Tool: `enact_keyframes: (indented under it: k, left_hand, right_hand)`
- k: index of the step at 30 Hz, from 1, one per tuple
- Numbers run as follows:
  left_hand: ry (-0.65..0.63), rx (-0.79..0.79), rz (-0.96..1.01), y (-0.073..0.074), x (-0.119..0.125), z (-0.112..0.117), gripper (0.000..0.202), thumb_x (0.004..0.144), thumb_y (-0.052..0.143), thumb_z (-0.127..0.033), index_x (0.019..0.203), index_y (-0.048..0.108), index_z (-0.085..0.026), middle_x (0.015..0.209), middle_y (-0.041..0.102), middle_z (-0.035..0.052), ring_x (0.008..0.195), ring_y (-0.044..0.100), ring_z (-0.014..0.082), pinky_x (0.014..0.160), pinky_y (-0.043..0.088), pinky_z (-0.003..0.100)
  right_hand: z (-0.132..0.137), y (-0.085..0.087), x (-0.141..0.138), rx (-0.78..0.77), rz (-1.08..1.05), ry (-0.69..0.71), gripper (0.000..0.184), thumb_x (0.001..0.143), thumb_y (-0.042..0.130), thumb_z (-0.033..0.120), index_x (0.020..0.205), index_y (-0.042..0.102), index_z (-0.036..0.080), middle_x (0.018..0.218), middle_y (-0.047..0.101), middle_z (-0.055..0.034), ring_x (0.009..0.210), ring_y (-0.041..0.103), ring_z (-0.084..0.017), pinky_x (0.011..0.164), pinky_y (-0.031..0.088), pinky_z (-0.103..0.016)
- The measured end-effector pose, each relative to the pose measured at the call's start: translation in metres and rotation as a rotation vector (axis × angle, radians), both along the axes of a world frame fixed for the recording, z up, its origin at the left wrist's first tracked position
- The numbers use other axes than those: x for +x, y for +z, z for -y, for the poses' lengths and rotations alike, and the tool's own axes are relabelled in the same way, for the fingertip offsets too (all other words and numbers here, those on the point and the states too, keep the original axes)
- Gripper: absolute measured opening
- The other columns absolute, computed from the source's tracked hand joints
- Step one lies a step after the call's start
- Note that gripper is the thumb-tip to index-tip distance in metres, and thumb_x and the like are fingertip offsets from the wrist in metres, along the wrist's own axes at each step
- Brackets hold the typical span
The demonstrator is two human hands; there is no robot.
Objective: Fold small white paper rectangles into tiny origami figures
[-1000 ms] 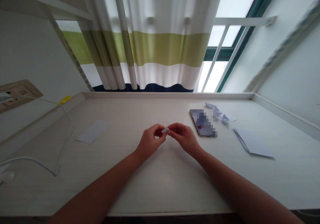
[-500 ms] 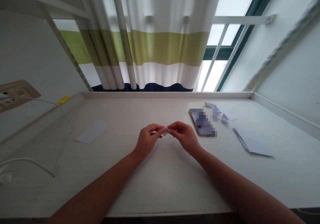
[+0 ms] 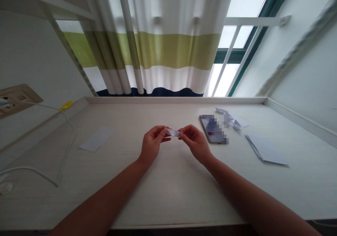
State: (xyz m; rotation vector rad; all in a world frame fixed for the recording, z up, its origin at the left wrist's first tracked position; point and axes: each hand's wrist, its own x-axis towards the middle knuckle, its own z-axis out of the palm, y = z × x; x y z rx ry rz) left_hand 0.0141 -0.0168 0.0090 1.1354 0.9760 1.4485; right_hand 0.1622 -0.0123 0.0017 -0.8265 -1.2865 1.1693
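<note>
Head view: nearest the camera, both bare forearms reached in from the bottom corners over a white wood-grain desk (image 3: 171,197). The left hand (image 3: 152,144) and right hand (image 3: 196,144) faced each other near the middle of the desk, each pinching one end of a small folded piece of white paper (image 3: 173,132) between thumb and fingers. The paper sat in the narrow gap between the two hands, above the desk, and its exact folded shape was too small to make out.

Just right of the hands lay a smartphone (image 3: 212,129), its screen pixelated. Beyond and to the right of it was a loose cluster of folded white paper scraps (image 3: 231,120), while a larger folded white paper sheet (image 3: 264,150) lay nearer the desk's right edge. Well to the left of the hands lay a flat white paper strip (image 3: 97,138). Further left, a white cable (image 3: 64,167) curved across the desk and ran up to a beige wall socket panel (image 3: 17,100), with a small yellow tag (image 3: 65,105) near the desk's back-left corner. Past the desk's far edge hung a white, green and navy striped curtain (image 3: 155,50), beside a green-framed window (image 3: 238,55).
</note>
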Motion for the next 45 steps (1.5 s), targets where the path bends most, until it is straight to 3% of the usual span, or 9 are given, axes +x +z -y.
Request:
enact_keyframes:
  k: [12,15,18,23,30,37,41,45]
  left_hand:
    - [-0.033,-0.049,0.075,-0.0014,0.0006,-0.0004,0.022,0.070,0.061,-0.034,0.079,0.056,-0.014,0.073,0.066,0.0021,0.071,0.066,0.0169,0.064,0.054,0.028]
    - [-0.051,-0.014,0.007,0.0000,0.0026,0.0027,0.022,0.070,0.062,-0.033,0.079,0.057,-0.014,0.072,0.066,0.0028,0.071,0.065,0.0170,0.066,0.054,0.030]
    - [-0.055,0.022,-0.030,0.0006,0.0039,0.0045,0.022,0.071,0.061,-0.033,0.080,0.058,-0.014,0.072,0.066,0.0028,0.071,0.065,0.0165,0.068,0.054,0.030]
    - [-0.062,0.030,-0.034,-0.0006,0.0027,0.0038,0.021,0.071,0.060,-0.032,0.081,0.058,-0.014,0.075,0.067,0.0032,0.073,0.064,0.0162,0.070,0.054,0.032]
    - [-0.062,0.025,-0.040,-0.0031,0.0029,0.0028,0.022,0.071,0.060,-0.034,0.080,0.058,-0.014,0.074,0.067,0.0022,0.072,0.064,0.0151,0.072,0.053,0.032]
    - [-0.086,-0.008,-0.008,0.0002,0.0044,0.0054,0.019,0.069,0.063,-0.029,0.078,0.057,-0.014,0.076,0.065,0.0019,0.073,0.063,0.0144,0.072,0.052,0.030]
    - [-0.118,0.026,-0.057,-0.0025,0.0038,0.0050,0.024,0.060,0.070,-0.021,0.078,0.055,-0.015,0.076,0.065,0.0002,0.074,0.061,0.0128,0.072,0.051,0.027]
    - [-0.084,0.022,-0.075,-0.0041,0.0038,0.0032,0.022,0.060,0.070,-0.022,0.073,0.054,-0.015,0.070,0.063,-0.0011,0.067,0.060,0.0114,0.068,0.051,0.026]
  right_hand:
    - [0.0003,0.0017,0.0007,0.070,0.016,-0.046,0.015,0.069,0.063,0.024,0.071,0.049,0.020,0.073,0.061,0.0010,0.065,0.057,-0.011,0.066,0.048,-0.029]
    - [0.0018,0.0028,0.0035,0.191,0.201,-0.094,0.006,0.074,0.055,0.019,0.080,0.055,0.021,0.076,0.058,-0.0001,0.069,0.057,-0.012,0.066,0.048,-0.029]
    - [0.0047,0.0049,0.0050,0.305,0.421,-0.135,0.012,0.075,0.051,0.017,0.079,0.062,0.021,0.082,0.055,-0.0029,0.075,0.056,-0.014,0.066,0.050,-0.029]
    - [0.0075,0.0057,0.0046,0.379,0.517,-0.117,0.011,0.072,0.060,0.022,0.082,0.064,0.021,0.084,0.053,-0.0037,0.075,0.055,-0.015,0.065,0.052,-0.030]
    - [0.0073,0.0052,0.0047,0.364,0.545,-0.112,0.012,0.078,0.054,0.031,0.081,0.062,0.022,0.085,0.054,-0.0049,0.073,0.056,-0.015,0.063,0.053,-0.031]
    - [0.0037,0.0032,0.0035,0.162,0.375,-0.119,0.017,0.070,0.063,0.034,0.070,0.057,0.018,0.071,0.058,-0.0024,0.065,0.057,-0.015,0.063,0.052,-0.031]
    - [0.0035,0.0031,0.0031,0.156,0.353,-0.081,0.015,0.070,0.063,0.031,0.068,0.056,0.018,0.071,0.056,-0.0016,0.065,0.056,-0.014,0.063,0.051,-0.029]
    - [0.0044,0.0035,0.0027,0.146,0.349,-0.053,0.015,0.069,0.063,0.032,0.069,0.057,0.018,0.073,0.057,-0.0018,0.065,0.056,-0.013,0.063,0.050,-0.028]
